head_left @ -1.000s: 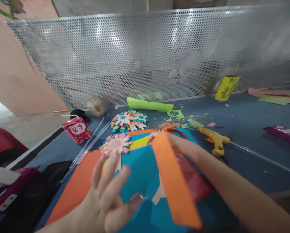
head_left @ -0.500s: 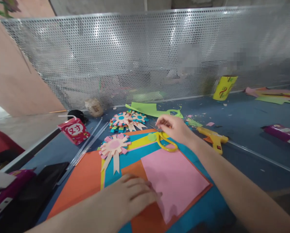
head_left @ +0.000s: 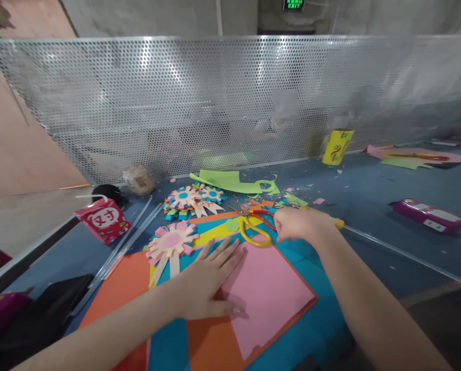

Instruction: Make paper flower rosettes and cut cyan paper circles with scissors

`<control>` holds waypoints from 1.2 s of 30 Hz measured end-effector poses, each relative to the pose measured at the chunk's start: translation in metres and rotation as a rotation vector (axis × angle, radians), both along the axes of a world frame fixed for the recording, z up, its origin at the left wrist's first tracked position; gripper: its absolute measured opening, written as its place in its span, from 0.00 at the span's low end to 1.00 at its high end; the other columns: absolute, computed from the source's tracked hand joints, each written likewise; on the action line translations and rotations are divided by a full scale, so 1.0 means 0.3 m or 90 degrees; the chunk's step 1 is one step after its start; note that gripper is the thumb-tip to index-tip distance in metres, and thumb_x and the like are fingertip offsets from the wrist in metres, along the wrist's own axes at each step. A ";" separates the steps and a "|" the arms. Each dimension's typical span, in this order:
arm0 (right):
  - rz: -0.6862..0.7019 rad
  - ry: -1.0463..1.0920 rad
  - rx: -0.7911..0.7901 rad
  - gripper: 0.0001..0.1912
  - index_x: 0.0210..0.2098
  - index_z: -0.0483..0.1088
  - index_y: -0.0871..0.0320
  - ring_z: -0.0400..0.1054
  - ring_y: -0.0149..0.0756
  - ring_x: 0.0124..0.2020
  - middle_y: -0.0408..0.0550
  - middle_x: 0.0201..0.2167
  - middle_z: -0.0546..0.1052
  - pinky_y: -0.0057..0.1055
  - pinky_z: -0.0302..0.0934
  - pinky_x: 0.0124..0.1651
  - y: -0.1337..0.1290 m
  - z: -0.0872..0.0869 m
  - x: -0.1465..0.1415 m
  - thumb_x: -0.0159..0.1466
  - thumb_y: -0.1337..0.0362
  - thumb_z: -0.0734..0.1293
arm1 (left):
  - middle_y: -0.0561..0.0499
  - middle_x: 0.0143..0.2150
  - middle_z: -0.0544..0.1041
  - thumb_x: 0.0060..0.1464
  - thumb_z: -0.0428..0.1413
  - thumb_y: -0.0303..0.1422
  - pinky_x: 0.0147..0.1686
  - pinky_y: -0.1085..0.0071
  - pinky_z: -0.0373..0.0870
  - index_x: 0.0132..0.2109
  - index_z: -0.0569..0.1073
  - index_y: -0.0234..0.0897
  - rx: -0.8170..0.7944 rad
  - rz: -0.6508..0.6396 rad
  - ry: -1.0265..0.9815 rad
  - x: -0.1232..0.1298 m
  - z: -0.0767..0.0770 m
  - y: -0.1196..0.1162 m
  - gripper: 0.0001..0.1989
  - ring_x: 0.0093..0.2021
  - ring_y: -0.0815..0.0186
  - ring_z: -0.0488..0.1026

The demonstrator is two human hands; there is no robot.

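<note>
My left hand (head_left: 210, 278) lies flat with fingers spread over a pink sheet (head_left: 272, 299) that has one torn-looking edge. Beneath the pink sheet are orange paper (head_left: 210, 340) and blue paper (head_left: 311, 330). My right hand (head_left: 297, 224) is closed at the far edge of the paper, around the end of red-handled scissors (head_left: 264, 212); its fingertips are partly hidden. Yellow-handled scissors (head_left: 258, 238) rest just left of it, on the paper. A pink paper rosette (head_left: 173, 239) with two tails lies beyond my left hand.
More rosettes (head_left: 184, 198) are piled behind, near green paper (head_left: 222, 180) and scraps. A yellow glue gun (head_left: 338, 223) is partly behind my right hand. Clear glue sticks (head_left: 127, 245) and a red drink pouch (head_left: 104, 220) are left. A perforated metal screen (head_left: 215, 103) bounds the back.
My left hand has moved forward onto the pink sheet and spread its fingers. My right hand has shifted right and nearer, away from the scissor blades, uncovering the red handle. The view has tilted up.
</note>
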State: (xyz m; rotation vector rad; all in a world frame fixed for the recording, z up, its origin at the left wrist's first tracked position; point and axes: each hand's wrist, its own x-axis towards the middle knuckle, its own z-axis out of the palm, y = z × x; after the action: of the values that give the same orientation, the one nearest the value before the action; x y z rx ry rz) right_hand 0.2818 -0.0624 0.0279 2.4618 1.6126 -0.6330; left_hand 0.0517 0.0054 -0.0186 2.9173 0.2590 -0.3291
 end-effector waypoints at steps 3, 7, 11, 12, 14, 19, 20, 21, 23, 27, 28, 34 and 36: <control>-0.068 -0.064 0.008 0.14 0.48 0.68 0.59 0.69 0.41 0.44 0.50 0.48 0.72 0.43 0.67 0.45 0.003 -0.004 0.034 0.66 0.60 0.66 | 0.37 0.70 0.41 0.52 0.46 0.60 0.62 0.38 0.40 0.69 0.40 0.37 -0.001 -0.013 -0.013 -0.020 -0.009 0.051 0.48 0.69 0.45 0.40; -0.173 -0.122 0.065 0.13 0.50 0.68 0.57 0.68 0.41 0.46 0.51 0.50 0.71 0.43 0.67 0.47 0.002 -0.012 0.090 0.67 0.59 0.64 | 0.38 0.70 0.42 0.53 0.48 0.56 0.59 0.33 0.35 0.69 0.40 0.37 0.015 -0.008 -0.024 -0.016 0.005 0.073 0.46 0.69 0.44 0.40; -0.216 -0.124 0.082 0.13 0.49 0.68 0.56 0.68 0.41 0.46 0.52 0.51 0.71 0.43 0.66 0.47 -0.003 -0.010 0.110 0.67 0.59 0.64 | 0.39 0.70 0.42 0.50 0.55 0.52 0.60 0.35 0.42 0.69 0.36 0.38 -0.036 -0.050 -0.057 -0.002 0.014 0.004 0.51 0.69 0.43 0.41; -0.221 -0.121 0.080 0.12 0.49 0.68 0.56 0.68 0.41 0.46 0.51 0.51 0.71 0.43 0.66 0.47 -0.003 -0.009 0.112 0.67 0.59 0.64 | 0.39 0.70 0.42 0.49 0.56 0.50 0.60 0.35 0.43 0.69 0.36 0.39 -0.051 -0.077 -0.065 -0.001 0.007 -0.022 0.51 0.68 0.42 0.41; -0.228 -0.113 0.076 0.12 0.49 0.68 0.56 0.68 0.40 0.46 0.51 0.50 0.71 0.43 0.67 0.47 -0.001 -0.007 0.118 0.67 0.59 0.64 | 0.40 0.70 0.44 0.52 0.56 0.43 0.61 0.38 0.46 0.70 0.39 0.39 -0.045 -0.128 -0.079 -0.004 -0.022 -0.073 0.47 0.68 0.42 0.43; -0.233 -0.099 0.061 0.13 0.49 0.68 0.56 0.69 0.41 0.45 0.52 0.50 0.71 0.43 0.67 0.46 0.004 -0.006 0.132 0.67 0.59 0.64 | 0.42 0.68 0.54 0.58 0.50 0.28 0.63 0.47 0.54 0.69 0.44 0.38 0.024 -0.174 -0.100 -0.040 -0.105 -0.134 0.36 0.67 0.51 0.51; -0.233 -0.101 0.058 0.13 0.49 0.68 0.56 0.68 0.41 0.46 0.52 0.50 0.71 0.43 0.67 0.46 0.005 -0.008 0.132 0.67 0.59 0.64 | 0.42 0.68 0.52 0.58 0.51 0.32 0.62 0.47 0.55 0.69 0.42 0.38 0.026 -0.159 -0.108 -0.052 -0.106 -0.130 0.37 0.67 0.49 0.50; -0.233 -0.102 0.054 0.13 0.49 0.68 0.56 0.68 0.41 0.46 0.52 0.50 0.71 0.43 0.67 0.46 0.007 -0.010 0.132 0.67 0.59 0.64 | 0.41 0.69 0.50 0.57 0.52 0.38 0.62 0.46 0.55 0.70 0.40 0.38 0.022 -0.141 -0.118 -0.063 -0.101 -0.121 0.40 0.68 0.48 0.49; -0.231 -0.107 0.045 0.13 0.49 0.68 0.56 0.68 0.41 0.46 0.52 0.50 0.71 0.43 0.66 0.47 0.012 -0.015 0.128 0.67 0.58 0.64 | 0.39 0.69 0.50 0.53 0.53 0.49 0.61 0.42 0.53 0.70 0.40 0.37 0.013 -0.095 -0.129 -0.084 -0.076 -0.085 0.46 0.68 0.45 0.49; -0.218 -0.125 0.036 0.14 0.50 0.67 0.57 0.68 0.41 0.47 0.52 0.51 0.70 0.45 0.66 0.48 0.023 -0.027 0.119 0.67 0.59 0.64 | 0.38 0.64 0.63 0.59 0.47 0.45 0.60 0.42 0.56 0.63 0.61 0.37 0.127 0.154 -0.161 -0.115 -0.034 0.043 0.28 0.65 0.46 0.58; -0.210 -0.126 0.035 0.14 0.50 0.67 0.57 0.68 0.41 0.47 0.52 0.51 0.70 0.44 0.66 0.47 0.026 -0.031 0.119 0.67 0.59 0.64 | 0.36 0.63 0.65 0.58 0.48 0.44 0.60 0.43 0.56 0.61 0.63 0.35 0.175 0.245 -0.180 -0.122 -0.031 0.080 0.28 0.64 0.46 0.59; -0.170 -0.120 0.024 0.14 0.50 0.67 0.57 0.69 0.40 0.45 0.51 0.49 0.71 0.43 0.67 0.45 0.042 -0.060 0.139 0.67 0.59 0.64 | 0.42 0.41 0.80 0.60 0.44 0.37 0.37 0.62 0.74 0.52 0.70 0.33 0.199 0.391 -0.183 -0.176 -0.011 0.204 0.19 0.40 0.53 0.78; -0.156 -0.120 0.024 0.14 0.50 0.67 0.58 0.69 0.41 0.45 0.51 0.49 0.71 0.43 0.67 0.45 0.046 -0.069 0.147 0.67 0.59 0.64 | 0.48 0.35 0.80 0.61 0.41 0.39 0.32 0.67 0.73 0.45 0.73 0.36 0.191 0.405 -0.196 -0.194 0.011 0.208 0.19 0.34 0.58 0.78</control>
State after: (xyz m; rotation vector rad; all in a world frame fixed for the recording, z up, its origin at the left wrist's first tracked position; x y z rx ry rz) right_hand 0.3260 -0.0485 0.0073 2.6784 1.2783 -0.3867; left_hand -0.0065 0.0678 -0.0151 2.8934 1.2246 0.2769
